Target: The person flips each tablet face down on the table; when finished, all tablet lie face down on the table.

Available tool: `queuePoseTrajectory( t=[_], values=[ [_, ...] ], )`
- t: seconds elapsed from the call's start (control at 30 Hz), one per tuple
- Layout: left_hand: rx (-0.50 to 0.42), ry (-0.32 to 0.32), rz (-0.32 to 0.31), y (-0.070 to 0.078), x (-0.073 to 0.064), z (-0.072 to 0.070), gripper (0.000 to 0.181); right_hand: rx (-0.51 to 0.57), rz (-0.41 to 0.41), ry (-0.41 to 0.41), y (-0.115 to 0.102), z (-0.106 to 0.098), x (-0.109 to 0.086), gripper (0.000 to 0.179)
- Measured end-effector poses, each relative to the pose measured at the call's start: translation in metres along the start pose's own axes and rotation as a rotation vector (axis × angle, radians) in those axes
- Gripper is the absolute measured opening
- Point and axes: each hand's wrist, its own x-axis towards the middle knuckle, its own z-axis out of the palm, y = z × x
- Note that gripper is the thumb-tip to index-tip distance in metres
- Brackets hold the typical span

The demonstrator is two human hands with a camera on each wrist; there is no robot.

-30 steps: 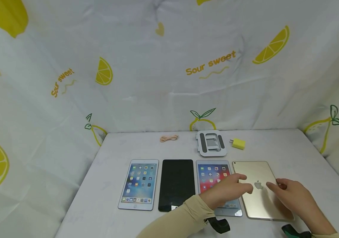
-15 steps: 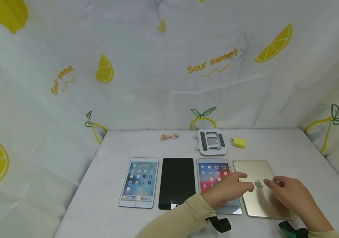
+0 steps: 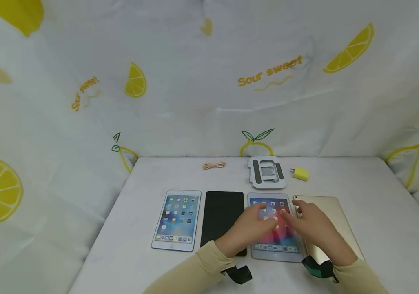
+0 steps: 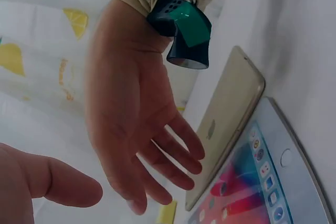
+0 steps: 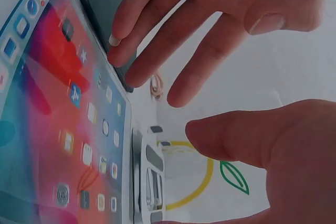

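Note:
Both hands hover over a white tablet (image 3: 278,237) with a lit red and blue screen. My left hand (image 3: 249,226) is over its left side, fingers spread. Above the right side is my right hand (image 3: 313,224), its fingers loosely extended. Neither hand holds anything; contact with the screen does not show. To the right lies a gold tablet (image 3: 341,222), back up, partly covered by my right forearm. A black tablet (image 3: 224,210) with a dark screen lies to the left, its lower part behind my left hand. Farthest left is another white tablet (image 3: 178,220) with a lit blue screen.
Behind the tablets lie a coiled beige cable (image 3: 214,165), a folded silver stand (image 3: 267,172) and a yellow plug adapter (image 3: 300,174). The white table (image 3: 128,245) meets a lemon-print curtain (image 3: 187,122) at its back and sides.
Both hands have moved left, from above the gold tablet to above the red and blue screen. The tablets stay in their row; the head view has shifted slightly.

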Motion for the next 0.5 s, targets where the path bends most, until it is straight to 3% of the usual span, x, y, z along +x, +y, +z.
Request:
queuePoseTrajectory(
  t=[0.17,0.5],
  values=[
    [-0.008,-0.015,0.008,-0.007,-0.003,-0.009,0.074,-0.046,-0.019,0.008,-0.018,0.014,0.004,0.088],
    [-0.04,-0.047,0.015,-0.014,-0.001,-0.012,0.068,-0.11,0.011,0.016,-0.023,0.026,0.004,0.083]
  ],
)
